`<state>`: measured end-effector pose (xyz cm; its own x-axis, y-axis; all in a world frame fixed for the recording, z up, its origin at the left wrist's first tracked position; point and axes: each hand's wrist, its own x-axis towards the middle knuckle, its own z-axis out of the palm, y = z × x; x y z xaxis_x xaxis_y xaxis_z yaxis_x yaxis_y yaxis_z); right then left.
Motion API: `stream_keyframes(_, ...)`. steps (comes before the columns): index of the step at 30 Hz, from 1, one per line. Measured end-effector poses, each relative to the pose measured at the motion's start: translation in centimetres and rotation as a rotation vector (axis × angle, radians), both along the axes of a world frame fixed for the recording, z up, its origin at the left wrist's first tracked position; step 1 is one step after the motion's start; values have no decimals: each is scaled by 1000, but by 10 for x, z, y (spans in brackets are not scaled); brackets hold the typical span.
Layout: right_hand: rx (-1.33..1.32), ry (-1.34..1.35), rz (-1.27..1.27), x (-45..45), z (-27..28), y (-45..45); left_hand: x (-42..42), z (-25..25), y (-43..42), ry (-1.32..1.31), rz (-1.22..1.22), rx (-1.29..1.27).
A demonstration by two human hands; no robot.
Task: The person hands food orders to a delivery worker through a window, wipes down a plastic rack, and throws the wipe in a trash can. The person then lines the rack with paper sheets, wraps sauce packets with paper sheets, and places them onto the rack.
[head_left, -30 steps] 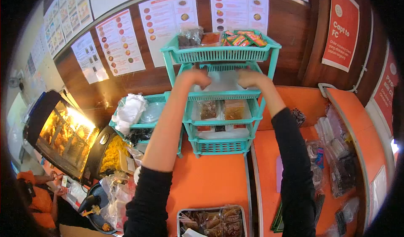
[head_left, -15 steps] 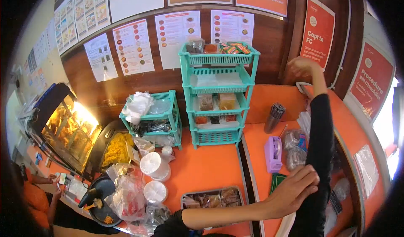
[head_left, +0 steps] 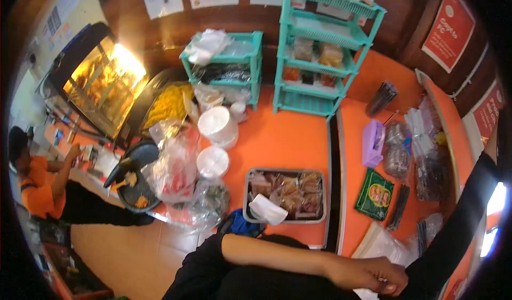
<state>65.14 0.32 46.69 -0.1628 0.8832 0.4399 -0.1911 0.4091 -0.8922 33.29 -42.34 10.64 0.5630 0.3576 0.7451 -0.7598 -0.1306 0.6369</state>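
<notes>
My left hand (head_left: 368, 275) reaches across my body at the bottom right, its fingers curled closed against the black sleeve (head_left: 453, 225) of my right arm, seemingly gripping the cloth. That right arm stretches out to the right edge; only a bit of bare wrist shows, and the hand is lost in the dark rim. Under and beside my arms lie white paper sheets (head_left: 381, 244), a green packet (head_left: 375, 195) and a dark bundle of thin sticks or straws (head_left: 398, 208).
A metal tray (head_left: 324, 214) of wrapped portions, stacked white tubs (head_left: 217, 126), teal racks (head_left: 277, 86) and a purple tape dispenser (head_left: 372, 144) stand on orange counters. At left are a stone mortar (head_left: 128, 193), a lit display case (head_left: 101, 81) and a person in orange (head_left: 40, 185).
My view has tilted down and turned left. My right arm has swung outward to the right and its hand has left the picture. The left hand stays at the right sleeve, lower in view.
</notes>
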Motion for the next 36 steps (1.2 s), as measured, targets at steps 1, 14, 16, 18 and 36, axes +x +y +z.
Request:
stream_keyframes(1,29,413,-22,-17,-4,-22,5,-11,6,20,-4,2)
stream_keyframes(14,-184,-764,509,-332,-516,-256,-157,-235,-57,1147,919,-382)
stream_keyframes(16,-10,-848,700,-346,-570,-294,-181,-256,-87,1078,1172,-574)
stream_keyframes(18,113,-891,746,-354,-606,-332,-199,-279,-115,1117,1321,-676)
stream_keyframes(36,35,-1136,668,-353,-673,-371,-161,-295,-94,506,963,-1518)
